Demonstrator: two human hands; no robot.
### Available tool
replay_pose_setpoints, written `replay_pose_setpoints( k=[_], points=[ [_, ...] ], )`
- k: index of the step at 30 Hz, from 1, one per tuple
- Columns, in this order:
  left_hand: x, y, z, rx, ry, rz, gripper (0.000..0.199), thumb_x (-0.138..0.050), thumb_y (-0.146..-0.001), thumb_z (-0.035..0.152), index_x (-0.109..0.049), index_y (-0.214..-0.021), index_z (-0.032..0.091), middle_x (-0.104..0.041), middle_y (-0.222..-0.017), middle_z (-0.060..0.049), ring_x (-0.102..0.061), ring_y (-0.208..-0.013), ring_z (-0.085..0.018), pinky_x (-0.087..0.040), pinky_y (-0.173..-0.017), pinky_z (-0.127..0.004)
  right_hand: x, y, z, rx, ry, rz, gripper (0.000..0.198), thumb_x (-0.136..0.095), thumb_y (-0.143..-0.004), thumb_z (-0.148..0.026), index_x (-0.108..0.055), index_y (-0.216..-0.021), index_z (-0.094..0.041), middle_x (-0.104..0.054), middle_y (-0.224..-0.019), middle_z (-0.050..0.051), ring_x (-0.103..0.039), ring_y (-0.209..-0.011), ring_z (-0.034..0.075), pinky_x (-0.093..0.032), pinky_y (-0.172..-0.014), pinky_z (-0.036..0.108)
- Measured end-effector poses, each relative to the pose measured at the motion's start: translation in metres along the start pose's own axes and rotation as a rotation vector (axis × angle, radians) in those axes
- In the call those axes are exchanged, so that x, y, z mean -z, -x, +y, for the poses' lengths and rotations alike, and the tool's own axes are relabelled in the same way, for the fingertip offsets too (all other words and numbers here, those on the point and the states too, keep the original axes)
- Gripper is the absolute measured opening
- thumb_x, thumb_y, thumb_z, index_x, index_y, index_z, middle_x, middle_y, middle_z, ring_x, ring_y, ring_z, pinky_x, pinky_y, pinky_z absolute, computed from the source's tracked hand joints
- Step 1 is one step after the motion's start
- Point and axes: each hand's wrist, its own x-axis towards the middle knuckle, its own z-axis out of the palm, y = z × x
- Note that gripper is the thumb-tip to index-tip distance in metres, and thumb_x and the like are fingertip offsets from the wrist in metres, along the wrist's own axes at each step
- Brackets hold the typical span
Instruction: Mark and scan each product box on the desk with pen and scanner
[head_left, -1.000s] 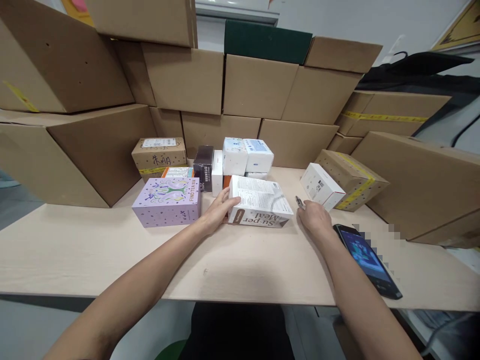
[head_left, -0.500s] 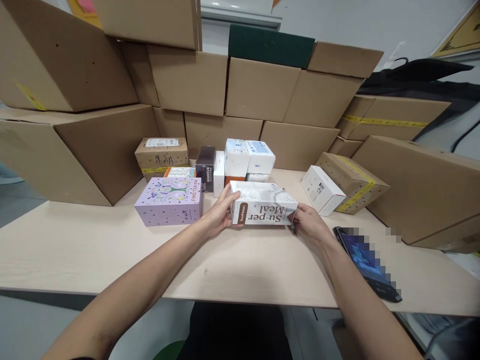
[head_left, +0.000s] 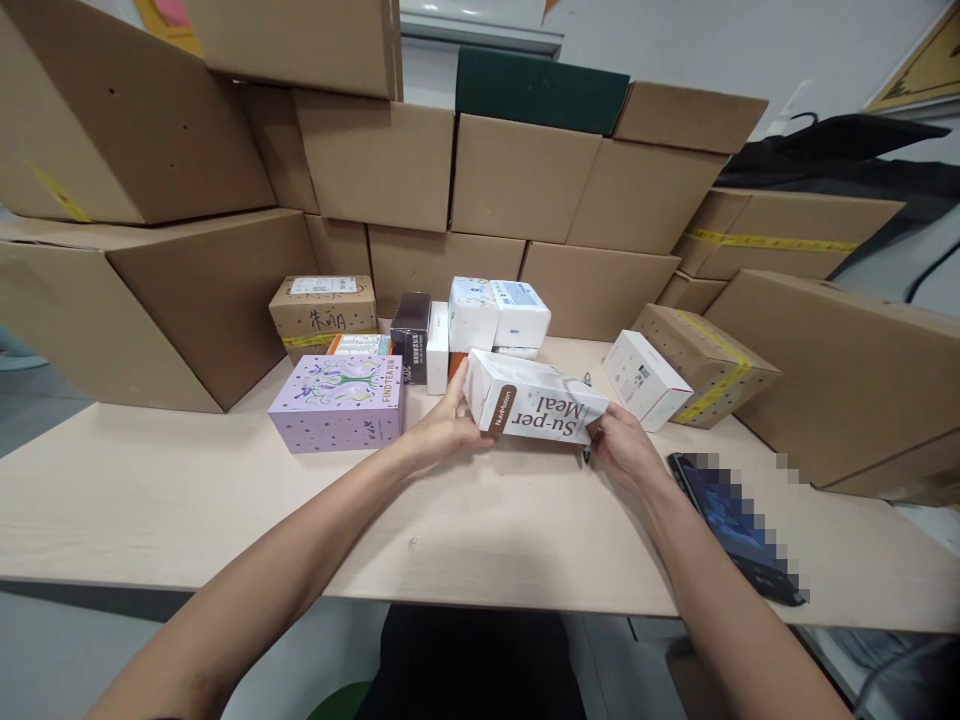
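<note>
Between my two hands is a white box [head_left: 541, 408] lettered "Su-per Meal", its print upside down to me, tilted with the left end higher. My left hand [head_left: 450, 425] grips the left end, thumb along the side and fingers beneath. The right end is held by my right hand [head_left: 621, 440], fingers closed at the corner. A small dark thing [head_left: 586, 454] shows beneath the box beside my right fingers; its kind is unclear. Left of my left hand stands a purple "FINDTEA" box [head_left: 337, 415]. White packs [head_left: 499, 312] are stacked behind the held box, partly hidden by it.
A dark box [head_left: 410, 338] and slim white box [head_left: 438, 348] stand behind. To the right are a white box [head_left: 646, 380], a taped carton [head_left: 709, 365] and a dark-framed device with a screen [head_left: 731, 520]. Large cartons [head_left: 525, 180] wall the table's [head_left: 495, 540] back and sides.
The white box has been tilted, its left end raised, and shifted slightly to the right. My left hand has opened its grip wider around the end; both hands keep hold.
</note>
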Motion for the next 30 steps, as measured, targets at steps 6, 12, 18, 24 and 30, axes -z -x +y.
replay_pose_setpoints(
  k=[6, 12, 18, 24, 30],
  points=[
    [0.007, 0.002, -0.017, -0.265, -0.768, 0.169, 0.099, -0.074, -0.073, 0.021, -0.023, -0.157, 0.037, -0.045, -0.139, -0.015, -0.059, -0.101, -0.028, -0.05, -0.096, -0.052, -0.002, 0.006, -0.005, 0.01, -0.001, 0.022, 0.028, -0.065, -0.058, -0.019, -0.063, -0.086, -0.021, -0.066, -0.067, -0.002, -0.062, -0.061, 0.015, -0.049, -0.055, 0.025],
    [0.002, 0.001, -0.013, -0.368, -0.858, 0.201, 0.08, -0.08, -0.071, 0.033, -0.044, -0.142, 0.039, -0.025, -0.159, -0.008, -0.055, -0.117, -0.033, -0.049, -0.099, -0.054, 0.003, 0.006, -0.016, 0.036, 0.025, 0.173, 0.024, -0.066, -0.065, -0.022, -0.058, -0.087, -0.023, -0.057, -0.061, -0.006, -0.048, -0.048, 0.009, -0.036, -0.043, 0.02],
    [-0.004, -0.001, -0.008, -0.411, -0.824, 0.193, 0.085, -0.083, -0.07, 0.039, -0.04, -0.144, 0.038, -0.037, -0.154, -0.007, -0.055, -0.12, -0.031, -0.05, -0.1, -0.049, 0.023, 0.023, -0.052, 0.3, -0.333, 0.126, 0.022, -0.068, -0.074, -0.038, -0.051, -0.074, -0.024, -0.031, -0.051, -0.01, -0.029, -0.042, 0.007, -0.034, -0.044, 0.022],
    [-0.011, -0.001, -0.011, -0.437, -0.877, 0.205, 0.093, -0.082, -0.071, 0.042, -0.034, -0.15, 0.038, -0.035, -0.156, -0.008, -0.053, -0.122, -0.033, -0.046, -0.104, -0.052, 0.0, 0.051, -0.057, 0.509, -0.357, -0.002, 0.053, -0.037, -0.093, -0.063, -0.064, -0.069, -0.024, -0.052, -0.059, 0.0, -0.055, -0.057, 0.015, -0.049, -0.06, 0.033],
    [-0.013, -0.002, -0.015, -0.398, -0.851, 0.227, 0.092, -0.082, -0.072, 0.042, -0.034, -0.15, 0.04, -0.033, -0.159, -0.006, -0.051, -0.126, -0.035, -0.044, -0.105, -0.053, -0.036, 0.068, -0.027, 0.633, 0.039, -0.073, 0.028, -0.067, -0.086, -0.05, -0.071, -0.099, -0.025, -0.073, -0.086, 0.003, -0.068, -0.073, 0.018, -0.056, -0.075, 0.036]
  ],
)
